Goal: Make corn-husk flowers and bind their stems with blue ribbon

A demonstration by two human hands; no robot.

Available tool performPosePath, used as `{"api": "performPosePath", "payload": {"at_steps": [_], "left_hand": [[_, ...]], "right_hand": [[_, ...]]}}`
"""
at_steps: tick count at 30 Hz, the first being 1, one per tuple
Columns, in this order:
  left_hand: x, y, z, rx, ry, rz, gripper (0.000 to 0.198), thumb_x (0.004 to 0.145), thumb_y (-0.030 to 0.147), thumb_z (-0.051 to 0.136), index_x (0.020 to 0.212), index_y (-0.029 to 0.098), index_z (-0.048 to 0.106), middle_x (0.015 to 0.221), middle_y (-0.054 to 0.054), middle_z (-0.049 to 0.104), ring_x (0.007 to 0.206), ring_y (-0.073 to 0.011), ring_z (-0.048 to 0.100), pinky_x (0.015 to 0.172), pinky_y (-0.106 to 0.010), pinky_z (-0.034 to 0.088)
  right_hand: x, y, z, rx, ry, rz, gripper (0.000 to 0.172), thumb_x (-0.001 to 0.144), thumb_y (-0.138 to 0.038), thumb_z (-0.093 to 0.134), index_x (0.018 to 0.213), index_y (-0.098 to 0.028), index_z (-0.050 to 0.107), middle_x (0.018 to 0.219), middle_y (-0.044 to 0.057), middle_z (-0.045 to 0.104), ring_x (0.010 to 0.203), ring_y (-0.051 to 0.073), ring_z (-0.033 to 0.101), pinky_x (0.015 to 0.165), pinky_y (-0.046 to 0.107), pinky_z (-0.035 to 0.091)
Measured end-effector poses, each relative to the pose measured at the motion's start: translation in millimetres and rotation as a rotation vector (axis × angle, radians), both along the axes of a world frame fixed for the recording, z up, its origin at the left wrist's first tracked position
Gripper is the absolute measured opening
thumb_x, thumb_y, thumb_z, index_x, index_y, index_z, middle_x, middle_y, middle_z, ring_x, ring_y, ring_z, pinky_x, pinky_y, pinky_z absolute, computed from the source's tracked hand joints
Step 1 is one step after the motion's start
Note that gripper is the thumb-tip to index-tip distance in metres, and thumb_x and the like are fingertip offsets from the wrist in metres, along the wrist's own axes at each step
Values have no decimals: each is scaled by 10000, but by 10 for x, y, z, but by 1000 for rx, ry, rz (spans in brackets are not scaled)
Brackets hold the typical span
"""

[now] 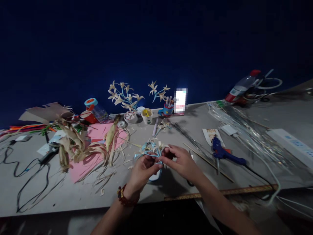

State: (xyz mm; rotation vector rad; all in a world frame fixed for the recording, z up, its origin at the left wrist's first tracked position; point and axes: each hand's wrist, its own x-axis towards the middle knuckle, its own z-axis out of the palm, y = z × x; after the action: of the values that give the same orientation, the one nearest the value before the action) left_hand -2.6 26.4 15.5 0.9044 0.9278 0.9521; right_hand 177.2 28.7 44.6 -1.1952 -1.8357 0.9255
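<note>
Near the table's front, my left hand (144, 171) is closed around light-blue wrapped stems of a handmade flower spray (148, 148). Pale husk-like petals show at the top of the spray. My right hand (179, 160) pinches at the same spray from the right, its thumb and forefinger close to the left thumb. Exactly what lies between the right fingertips is too small to tell. A blue-and-white piece (155, 176) shows just below the hands. Behind them lie a pale lilac stick (155, 127) and another small blue-stemmed piece (161, 126).
Dried corn husks (73, 147) cover pink paper (86, 166) at left, beside black cables (18, 186). Finished-looking flower sprays (124, 94) stand behind. At right lie a blue glue gun (227, 155), thin wires (188, 135), a wooden stick (210, 163), a power strip (290, 145) and a bottle (242, 86).
</note>
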Motion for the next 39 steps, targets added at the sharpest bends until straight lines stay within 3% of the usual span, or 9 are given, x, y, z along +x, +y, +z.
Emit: {"api": "performPosePath", "payload": {"at_steps": [10,19,29,39], "left_hand": [[6,26,-11,-4,20,5,338,624,287,856,857,147,655,747,-2,636,616,-93,548,511,-185,418],[6,25,-59,12,34,23,327,657,259,840,882,148,630,763,-6,661,622,-91,558,527,-184,422],[20,59,-56,33,-7,34,317,642,285,850,852,150,654,680,17,622,555,-74,506,498,-182,398],[27,60,-39,29,-31,42,263,670,268,829,809,146,641,674,22,591,567,-79,499,525,-197,419]], "right_hand": [[72,0,-91,-239,203,132,95,887,-256,625,840,-181,591,761,-29,535,655,109,513,621,224,411],[43,4,-149,-239,263,89,110,875,-274,640,826,-176,631,814,2,565,710,126,537,629,227,446],[13,-11,-238,-355,376,56,210,860,-374,665,832,-183,582,774,-13,559,639,112,538,582,230,466],[-2,-146,-91,-182,155,17,80,896,-275,609,908,-197,597,834,0,635,729,125,590,676,233,471]]}}
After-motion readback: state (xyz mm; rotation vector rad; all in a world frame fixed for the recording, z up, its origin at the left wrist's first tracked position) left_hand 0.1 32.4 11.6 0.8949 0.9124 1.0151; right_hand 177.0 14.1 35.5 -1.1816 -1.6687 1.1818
